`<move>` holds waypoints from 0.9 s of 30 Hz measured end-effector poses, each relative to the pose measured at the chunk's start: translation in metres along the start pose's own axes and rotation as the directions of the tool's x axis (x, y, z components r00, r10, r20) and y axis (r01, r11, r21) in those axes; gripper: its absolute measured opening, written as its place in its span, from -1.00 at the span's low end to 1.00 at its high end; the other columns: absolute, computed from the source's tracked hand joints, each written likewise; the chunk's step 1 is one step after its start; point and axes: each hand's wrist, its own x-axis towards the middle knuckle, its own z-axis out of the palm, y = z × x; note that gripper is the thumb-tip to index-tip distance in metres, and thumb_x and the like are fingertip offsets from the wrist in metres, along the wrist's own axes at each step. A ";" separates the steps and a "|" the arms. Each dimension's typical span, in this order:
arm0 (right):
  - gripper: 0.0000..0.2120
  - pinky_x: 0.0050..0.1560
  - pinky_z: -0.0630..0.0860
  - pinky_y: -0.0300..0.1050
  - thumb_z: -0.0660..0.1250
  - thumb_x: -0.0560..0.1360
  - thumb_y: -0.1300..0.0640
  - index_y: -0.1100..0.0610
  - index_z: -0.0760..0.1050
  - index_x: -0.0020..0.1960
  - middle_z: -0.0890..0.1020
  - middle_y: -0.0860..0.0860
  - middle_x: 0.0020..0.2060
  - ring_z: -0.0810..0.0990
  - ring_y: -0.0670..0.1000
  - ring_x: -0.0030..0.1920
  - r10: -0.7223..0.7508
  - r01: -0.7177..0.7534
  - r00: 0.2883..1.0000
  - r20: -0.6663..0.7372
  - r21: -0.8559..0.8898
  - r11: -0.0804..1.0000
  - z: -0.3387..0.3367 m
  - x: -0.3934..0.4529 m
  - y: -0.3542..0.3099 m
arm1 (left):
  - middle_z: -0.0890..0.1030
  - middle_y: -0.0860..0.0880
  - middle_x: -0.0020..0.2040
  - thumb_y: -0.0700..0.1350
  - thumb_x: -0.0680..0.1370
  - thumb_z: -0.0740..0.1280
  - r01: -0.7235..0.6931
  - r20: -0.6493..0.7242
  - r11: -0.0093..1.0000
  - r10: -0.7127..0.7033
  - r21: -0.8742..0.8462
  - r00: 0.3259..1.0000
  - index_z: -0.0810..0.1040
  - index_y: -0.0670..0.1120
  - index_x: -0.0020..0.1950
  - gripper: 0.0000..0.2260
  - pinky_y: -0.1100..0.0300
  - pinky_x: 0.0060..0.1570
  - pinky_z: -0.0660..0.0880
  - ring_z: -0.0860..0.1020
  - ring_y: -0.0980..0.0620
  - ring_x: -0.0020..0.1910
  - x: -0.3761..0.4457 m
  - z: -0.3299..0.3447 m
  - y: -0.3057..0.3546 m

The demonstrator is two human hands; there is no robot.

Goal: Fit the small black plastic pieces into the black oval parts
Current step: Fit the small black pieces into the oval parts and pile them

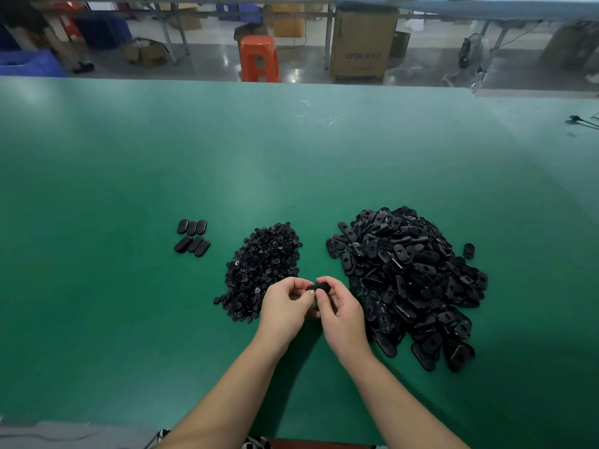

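Nearest, the left hand (285, 303) and right hand (337, 306) meet over the green table (129, 319), fingers of both curled, pinching one oval part (319, 287) between them; whether a small piece is already seated, I cannot tell. Just beyond the hands lies the heap of small pieces (262, 270), the big pile of oval parts (411, 280) to its right. Left of the heap, six ovals (192, 237) sit in rows, likely finished, so most work remains.

Plastic on a smooth mat
Glossy black plastic ovals (408, 280), duller small pieces (262, 267); green mat (129, 189) smooth with soft sheen.
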 end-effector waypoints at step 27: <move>-0.79 -0.12 0.66 -0.14 0.29 0.64 0.20 -0.01 0.58 0.21 0.70 -0.03 -0.04 0.69 -0.04 -0.10 0.000 0.002 1.000 0.029 -0.067 0.998 -0.002 0.001 0.002 | 0.64 -0.15 -0.28 -0.30 0.58 0.41 0.110 0.047 0.971 -0.102 -0.214 0.994 0.66 -0.22 -0.03 -0.96 0.07 -0.28 0.66 0.60 -0.01 -0.42 -0.001 -0.001 -0.002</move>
